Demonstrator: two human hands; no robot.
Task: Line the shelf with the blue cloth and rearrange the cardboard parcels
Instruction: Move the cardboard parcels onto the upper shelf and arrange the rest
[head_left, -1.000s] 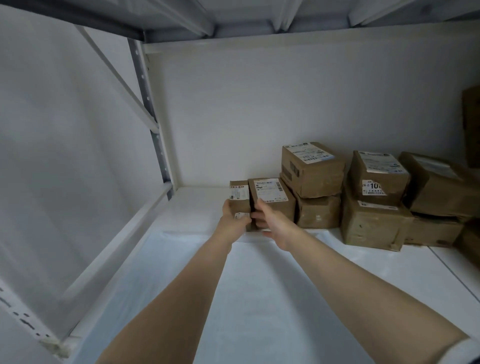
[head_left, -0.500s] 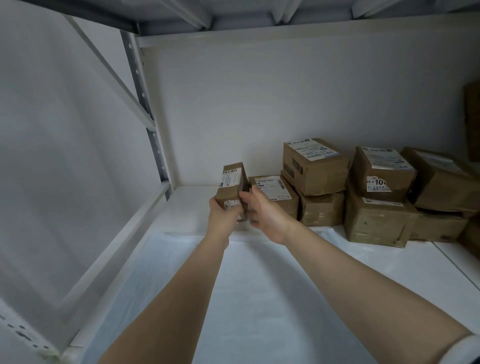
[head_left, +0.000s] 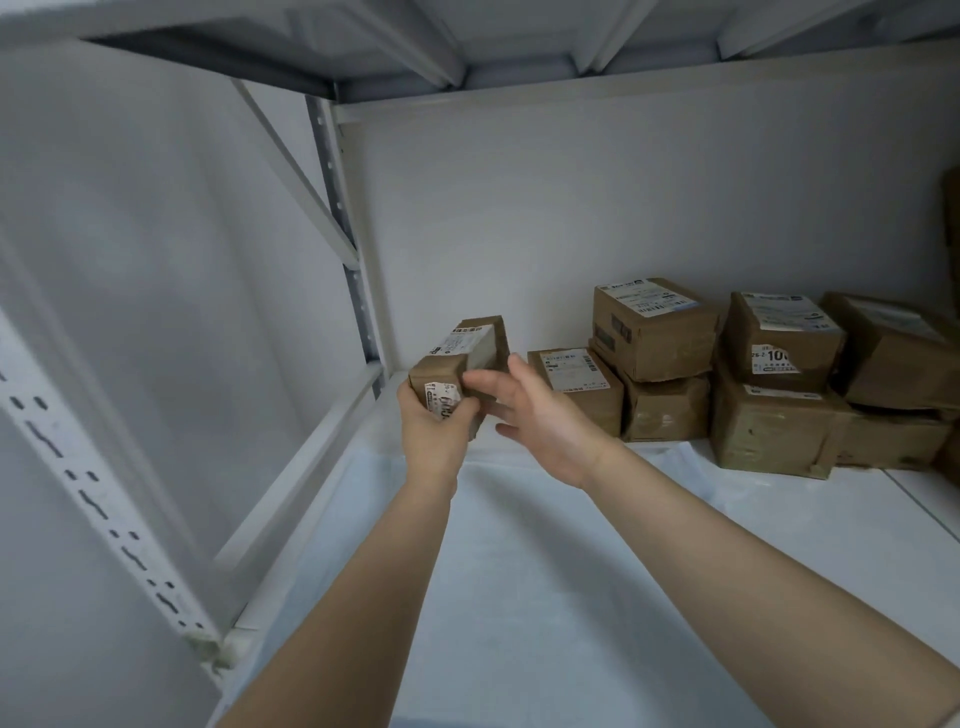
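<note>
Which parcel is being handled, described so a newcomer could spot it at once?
On the white shelf, look to the back left corner by the perforated upright. There the left hand grips a small cardboard parcel, the open right hand beside it. Unlike the parcels resting to its right, it is tilted in the air.

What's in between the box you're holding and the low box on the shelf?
In the head view, just the open right hand, close beside the held parcel.
</note>
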